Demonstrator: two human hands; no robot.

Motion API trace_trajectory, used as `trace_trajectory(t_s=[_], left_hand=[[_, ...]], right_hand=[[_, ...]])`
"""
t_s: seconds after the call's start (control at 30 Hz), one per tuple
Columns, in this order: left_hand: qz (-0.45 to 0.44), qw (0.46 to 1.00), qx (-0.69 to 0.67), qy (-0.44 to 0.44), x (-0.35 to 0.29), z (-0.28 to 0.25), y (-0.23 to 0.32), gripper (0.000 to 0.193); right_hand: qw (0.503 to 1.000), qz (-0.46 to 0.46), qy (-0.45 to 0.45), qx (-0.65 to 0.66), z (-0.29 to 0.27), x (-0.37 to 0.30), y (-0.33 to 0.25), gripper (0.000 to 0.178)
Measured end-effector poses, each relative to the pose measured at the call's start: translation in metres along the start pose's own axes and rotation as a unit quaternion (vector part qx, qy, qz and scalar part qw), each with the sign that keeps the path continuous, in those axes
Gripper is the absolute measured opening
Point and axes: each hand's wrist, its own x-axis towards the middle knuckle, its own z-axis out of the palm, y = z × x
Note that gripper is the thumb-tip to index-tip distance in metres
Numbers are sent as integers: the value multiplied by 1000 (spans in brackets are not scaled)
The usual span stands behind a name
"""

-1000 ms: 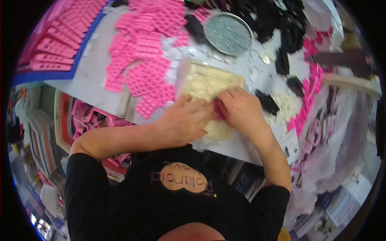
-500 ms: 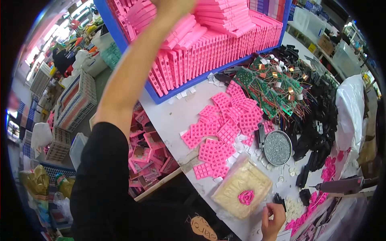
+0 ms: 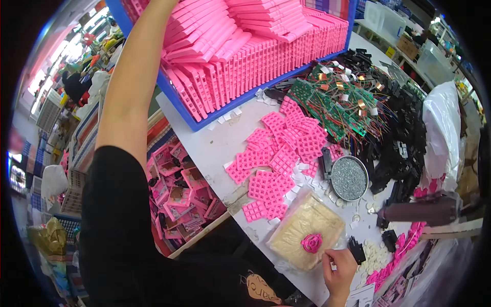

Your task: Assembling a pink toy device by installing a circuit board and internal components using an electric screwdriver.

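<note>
The right hand [image 3: 338, 268] rests low on the bench [image 3: 217, 140], its fingers [image 3: 329, 257] curled loosely inward. Whether they pinch anything small cannot be told; nothing shows between them. Their tips lie at the near right corner of a cream foam pad [image 3: 307, 230] wrapped in clear film, touching or all but touching its edge. On that pad, just beside the fingertips and to their left, sits a small round pink part [image 3: 311, 242], apart from the fingers and not held.

The left arm [image 3: 135, 77] stretches up and away toward the blue bin [image 3: 215, 115] of stacked pink trays [image 3: 255, 46]; the left hand itself runs out of the top of the picture, so its fingers cannot be seen.

Just right of the right hand lie a small black part [image 3: 356, 249] and a scatter of pale round discs [image 3: 376, 256]. Beyond the pad, a spread of pink grid pieces [image 3: 281, 153] covers the middle of the bench, and a round grey dish [image 3: 349, 178] stands between them and a heap of black plastic parts [image 3: 404, 148]. Farther back lie green circuit boards [image 3: 335, 102] with thin coloured wires. Below the bench's left edge, a crate holds pink boxes [image 3: 179, 189].
</note>
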Motion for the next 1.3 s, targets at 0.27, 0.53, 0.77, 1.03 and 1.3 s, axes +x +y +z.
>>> trace_trajectory(t_s=[0.27,0.53,0.77,1.03,1.3], left_hand=[[276,778,-544,-152,-227,-282,128,41],[41,572,-702,-423,-292,-356,115,52],[-278,30,-626,-728,-320,-366,171,58],[-316,94,-639,-695,-332,-359,159,59],[-291,110,-656,-688,-341,-366,145,58]], right_hand=[[876,133,76,457,32,27,-50,61],[672,219,67,704,26,21,4,57],[758,289,-34,584,11,-13,2,45],[842,405,173,-311,-177,-133,117,25],[841,524,-42,-126,-203,-153,113,47]])
